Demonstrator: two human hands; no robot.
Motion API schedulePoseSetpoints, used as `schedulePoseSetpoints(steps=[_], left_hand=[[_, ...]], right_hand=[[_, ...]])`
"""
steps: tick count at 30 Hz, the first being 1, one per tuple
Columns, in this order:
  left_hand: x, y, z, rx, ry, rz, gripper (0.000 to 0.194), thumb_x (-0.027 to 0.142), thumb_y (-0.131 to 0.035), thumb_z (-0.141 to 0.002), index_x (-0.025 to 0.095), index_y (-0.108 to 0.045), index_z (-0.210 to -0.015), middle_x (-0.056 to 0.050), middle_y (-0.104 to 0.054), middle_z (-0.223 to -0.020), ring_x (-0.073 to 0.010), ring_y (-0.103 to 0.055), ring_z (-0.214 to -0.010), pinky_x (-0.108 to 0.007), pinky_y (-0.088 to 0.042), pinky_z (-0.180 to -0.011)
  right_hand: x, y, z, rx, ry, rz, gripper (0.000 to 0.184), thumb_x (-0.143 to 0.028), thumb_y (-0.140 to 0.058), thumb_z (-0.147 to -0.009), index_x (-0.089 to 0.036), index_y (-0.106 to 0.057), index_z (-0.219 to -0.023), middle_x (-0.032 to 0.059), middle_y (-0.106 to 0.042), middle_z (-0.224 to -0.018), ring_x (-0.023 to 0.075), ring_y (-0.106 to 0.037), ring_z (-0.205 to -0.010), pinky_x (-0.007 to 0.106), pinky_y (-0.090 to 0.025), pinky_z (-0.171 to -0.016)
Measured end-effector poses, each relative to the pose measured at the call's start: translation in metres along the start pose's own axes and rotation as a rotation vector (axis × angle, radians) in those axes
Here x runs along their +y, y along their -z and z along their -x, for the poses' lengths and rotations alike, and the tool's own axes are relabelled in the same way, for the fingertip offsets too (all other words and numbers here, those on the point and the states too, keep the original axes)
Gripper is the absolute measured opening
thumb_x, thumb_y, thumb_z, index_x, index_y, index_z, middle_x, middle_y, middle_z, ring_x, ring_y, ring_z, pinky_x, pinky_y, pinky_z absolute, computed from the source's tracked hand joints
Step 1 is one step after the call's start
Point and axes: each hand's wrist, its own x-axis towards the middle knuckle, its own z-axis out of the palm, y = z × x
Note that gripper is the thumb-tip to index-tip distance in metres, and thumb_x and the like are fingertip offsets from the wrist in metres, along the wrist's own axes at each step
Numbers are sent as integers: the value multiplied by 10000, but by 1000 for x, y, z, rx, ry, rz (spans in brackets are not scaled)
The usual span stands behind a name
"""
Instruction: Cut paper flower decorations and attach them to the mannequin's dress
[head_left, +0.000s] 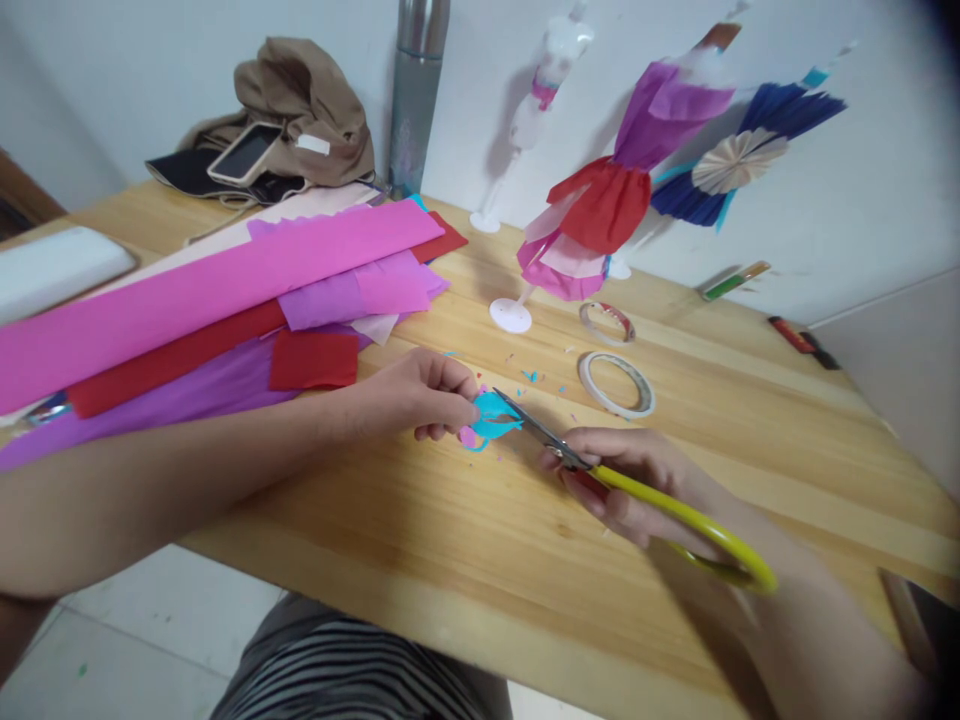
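Between the thumb and fingers of my left hand (439, 395) is a small piece of blue paper (495, 415) with thin pointed strips at its right end. A bit of pink (468, 437) shows just below those fingers; whether it is held too, I cannot tell. My right hand (630, 480) grips scissors (675, 515) with yellow handles. Their blade tips reach the upper right edge of the blue paper, and the blades look nearly closed. Small blue and pink scraps (531, 377) lie on the wooden table (420, 520) around the paper.
Two tape rolls (616, 385) lie beyond my right hand. Three small mannequins stand along the wall, one in a purple and red paper dress (637, 160). Coloured crepe paper (225, 260) is piled at left, before a brown cloth (307, 100), a phone (246, 153) and a flask (417, 110).
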Motion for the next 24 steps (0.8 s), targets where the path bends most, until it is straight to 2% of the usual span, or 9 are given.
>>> schedulePoseSetpoints(steps=[6,13,24], left_hand=[[0,4,0,-49,2,-45,124,237,-642,-622,159,-570,-559,51,-502,-478,-51,-453,-465,-147,-328,-448],[0,6,0,-68,2,-61,129,234,-652,-628,156,-572,-562,46,-505,-488,-54,-458,-473,-143,-341,-452],[-2,7,-1,-102,6,-72,132,237,-658,-632,152,-579,-569,41,-498,-484,-56,-447,-468,-147,-332,-453]], right_hand=[[-2,1,-1,23,21,73,351,-480,-715,-877,-225,-734,-1119,-37,-515,-662,70,-407,-518,173,-407,-452],[-1,2,-1,15,16,93,362,-467,-734,-862,-206,-733,-1113,-19,-519,-696,87,-420,-562,183,-403,-464],[-3,2,0,5,-16,62,334,-438,-753,-852,-219,-745,-1104,-38,-498,-674,64,-339,-499,182,-327,-420]])
